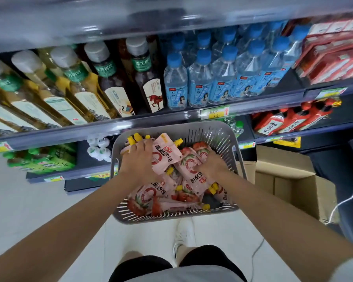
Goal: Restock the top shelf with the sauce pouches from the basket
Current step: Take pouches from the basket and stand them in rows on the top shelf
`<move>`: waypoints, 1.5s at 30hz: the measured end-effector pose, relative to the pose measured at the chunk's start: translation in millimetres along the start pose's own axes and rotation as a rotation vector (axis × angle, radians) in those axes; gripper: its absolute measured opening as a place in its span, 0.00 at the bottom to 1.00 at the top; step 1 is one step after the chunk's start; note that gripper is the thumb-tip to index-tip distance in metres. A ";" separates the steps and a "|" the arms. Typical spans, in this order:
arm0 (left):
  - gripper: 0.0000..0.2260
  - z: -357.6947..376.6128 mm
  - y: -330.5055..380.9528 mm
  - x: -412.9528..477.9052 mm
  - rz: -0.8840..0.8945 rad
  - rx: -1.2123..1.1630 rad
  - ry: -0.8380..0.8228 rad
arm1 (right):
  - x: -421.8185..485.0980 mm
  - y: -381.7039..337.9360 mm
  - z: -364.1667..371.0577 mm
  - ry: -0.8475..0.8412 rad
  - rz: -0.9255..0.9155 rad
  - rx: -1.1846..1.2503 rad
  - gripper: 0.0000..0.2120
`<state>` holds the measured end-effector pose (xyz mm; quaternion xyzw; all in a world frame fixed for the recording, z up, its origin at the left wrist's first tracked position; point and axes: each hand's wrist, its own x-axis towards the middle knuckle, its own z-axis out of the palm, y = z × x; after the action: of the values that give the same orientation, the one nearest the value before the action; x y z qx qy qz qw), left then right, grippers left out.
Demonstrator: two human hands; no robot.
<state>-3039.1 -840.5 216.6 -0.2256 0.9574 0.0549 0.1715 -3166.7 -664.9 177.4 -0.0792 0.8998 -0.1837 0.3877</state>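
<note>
Both hands are down in the basket [222, 131], the left hand [140, 159] and the right hand [211, 165] each closing on pouches [167, 155], with the top shelf [130, 19] high overhead.

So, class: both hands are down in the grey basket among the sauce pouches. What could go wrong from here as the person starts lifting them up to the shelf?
1. The sauce pouches lie jumbled; a loose grip by the left hand or the right hand may drop some.
2. Yellow spouts could snag on the slotted wall of the grey basket.
3. The open cardboard box beside the basket could trip a step.
</note>
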 end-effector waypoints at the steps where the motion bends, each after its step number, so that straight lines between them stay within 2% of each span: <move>1: 0.53 0.4 -4.4 -1.0 -0.015 -0.025 0.009 | 4.3 -2.7 9.9 -0.006 -0.002 -0.088 0.42; 4: 0.53 1.7 -13.9 -4.3 -0.038 -0.095 0.009 | 15.6 -13.4 38.2 -0.048 0.006 -0.319 0.57; 7: 0.52 6.3 -19.8 -9.3 -0.037 -0.158 -0.012 | 19.9 -23.2 57.1 -0.015 -0.011 -0.544 0.63; 9: 0.51 8.6 -21.1 -12.1 -0.039 -0.184 -0.018 | 20.6 -27.7 61.8 0.031 -0.025 -0.599 0.64; 12: 0.51 10.4 -20.8 -12.5 -0.048 -0.191 -0.019 | 23.1 -28.4 61.8 0.047 -0.041 -0.543 0.66; 15: 0.51 11.1 -21.5 -10.1 -0.061 -0.216 0.004 | 21.5 -24.9 52.2 0.051 -0.133 -0.674 0.58; 18: 0.50 10.7 -24.0 -7.6 -0.084 -0.282 0.035 | 20.3 -21.1 30.4 0.061 -0.412 -0.945 0.44; 20: 0.50 9.6 -24.2 -7.2 -0.087 -0.293 0.034 | 21.6 -20.7 13.9 0.020 -0.622 -1.068 0.40; 25: 0.50 9.2 -23.2 -7.1 -0.092 -0.292 0.029 | 27.2 -21.0 -10.8 -0.139 -0.983 -1.265 0.43; 27: 0.50 9.8 -22.8 -7.7 -0.093 -0.301 0.037 | 31.4 -12.7 -9.3 -0.125 -1.239 -1.335 0.44; 29: 0.49 10.1 -20.9 -8.7 -0.097 -0.301 0.038 | 31.4 -7.4 -7.2 -0.106 -1.339 -1.388 0.44; 31: 0.48 10.2 -18.1 -10.0 -0.115 -0.306 0.022 | 32.3 -1.1 0.9 -0.119 -1.288 -1.412 0.47; 33: 0.48 12.2 -16.2 -11.6 -0.137 -0.308 0.014 | 26.1 0.7 9.9 -0.111 -1.037 -1.233 0.49; 34: 0.48 13.5 -15.5 -12.7 -0.145 -0.310 0.014 | 20.8 0.4 17.0 -0.071 -0.872 -1.034 0.48; 36: 0.48 16.1 -14.5 -15.4 -0.154 -0.330 0.019 | 11.2 -2.4 33.2 0.043 -0.544 -0.546 0.38; 37: 0.48 17.0 -14.0 -16.8 -0.155 -0.345 0.023 | 8.6 -4.9 41.1 0.103 -0.394 -0.360 0.33; 38: 0.48 17.1 -13.4 -18.0 -0.156 -0.354 0.027 | 7.2 -7.6 48.0 0.139 -0.248 -0.240 0.32; 40: 0.47 16.7 -12.4 -19.8 -0.157 -0.359 0.037 | 7.2 -13.9 57.6 0.105 -0.028 -0.168 0.43; 41: 0.47 16.4 -12.3 -20.4 -0.154 -0.360 0.040 | 8.1 -16.4 61.0 0.066 0.025 -0.195 0.49; 43: 0.47 16.1 -13.0 -21.1 -0.147 -0.355 0.039 | 9.9 -22.3 64.9 0.022 0.069 -0.269 0.57; 45: 0.48 16.2 -14.9 -21.6 -0.150 -0.350 0.037 | 10.6 -29.7 67.9 0.023 0.104 -0.292 0.59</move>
<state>-3009.4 -841.9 208.7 -0.3237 0.9168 0.2032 0.1155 -3124.6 -713.5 139.1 -0.0861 0.9242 -0.0314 0.3707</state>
